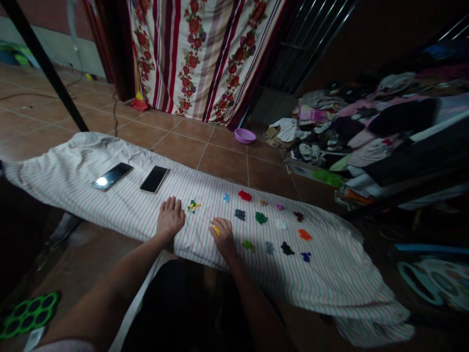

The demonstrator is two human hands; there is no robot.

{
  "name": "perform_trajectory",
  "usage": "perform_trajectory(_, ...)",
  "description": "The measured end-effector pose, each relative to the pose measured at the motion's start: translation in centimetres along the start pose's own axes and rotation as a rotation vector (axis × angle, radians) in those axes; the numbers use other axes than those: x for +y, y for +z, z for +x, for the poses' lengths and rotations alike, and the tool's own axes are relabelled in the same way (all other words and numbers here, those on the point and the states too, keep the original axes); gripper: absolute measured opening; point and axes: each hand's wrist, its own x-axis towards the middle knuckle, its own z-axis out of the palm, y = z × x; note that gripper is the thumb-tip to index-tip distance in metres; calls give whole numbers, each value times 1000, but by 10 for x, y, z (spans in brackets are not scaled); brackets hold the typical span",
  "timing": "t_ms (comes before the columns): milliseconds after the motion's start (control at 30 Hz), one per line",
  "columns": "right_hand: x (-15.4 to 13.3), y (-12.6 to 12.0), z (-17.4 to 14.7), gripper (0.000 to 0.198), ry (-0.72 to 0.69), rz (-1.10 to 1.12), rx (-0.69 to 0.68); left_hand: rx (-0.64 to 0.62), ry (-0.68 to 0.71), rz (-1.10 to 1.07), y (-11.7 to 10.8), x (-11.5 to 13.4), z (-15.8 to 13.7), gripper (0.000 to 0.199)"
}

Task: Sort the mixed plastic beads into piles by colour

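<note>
My left hand (171,216) lies flat on the striped cloth (205,244), its fingers stretched out. Just right of it is a loose pile of mixed yellow and green pieces (193,206). My right hand (223,234) is curled over small yellow pieces (216,230), which show between thumb and forefinger; the rest are hidden beneath the fingers. To its right, small piles sorted by colour spread over the cloth, among them a dark grey pile (240,214), a red pile (245,195), a dark green pile (261,217) and a lime green pile (248,245). The pieces are too small to identify.
Two phones, one with a glare (112,176) and one dark (154,179), lie on the cloth's left part. Beyond are a purple basin (245,136), a flowered curtain (205,58) and heaped clothes (348,117). A green tray with round holes (31,313) is at lower left.
</note>
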Motion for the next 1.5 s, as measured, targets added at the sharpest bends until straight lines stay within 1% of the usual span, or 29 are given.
perform_trajectory(133,1,0,1,19,20,-20,-3,-11,-3,-28,-1,0,0,48)
perform_trajectory(233,2,3,1,15,53,-59,-9,-14,-1,-50,-2,0,0,49)
perform_trajectory(433,-7,6,3,15,121,-74,-18,-6,6,-36,-3,0,-1,48)
perform_trajectory(600,-10,-4,3,13,111,35,53,-18,10,-13,-4,0,-1,49)
perform_trajectory(667,-9,-7,1,14,98,47,62,-21,13,-1,-5,0,-1,49)
perform_trajectory(900,-14,0,2,13,144,-26,41,6,13,-11,-4,1,-1,49)
perform_trajectory(1033,-17,1,4,15,128,-27,53,9,16,-20,-6,2,-1,49)
perform_trajectory(1200,-20,-1,3,11,123,-32,44,5,12,-18,-8,3,-1,50)
perform_trajectory(1367,-19,1,6,18,118,-63,45,14,25,-10,-5,1,-1,50)
perform_trajectory(1500,-20,3,8,21,143,-97,65,21,31,-35,-3,-1,-2,50)
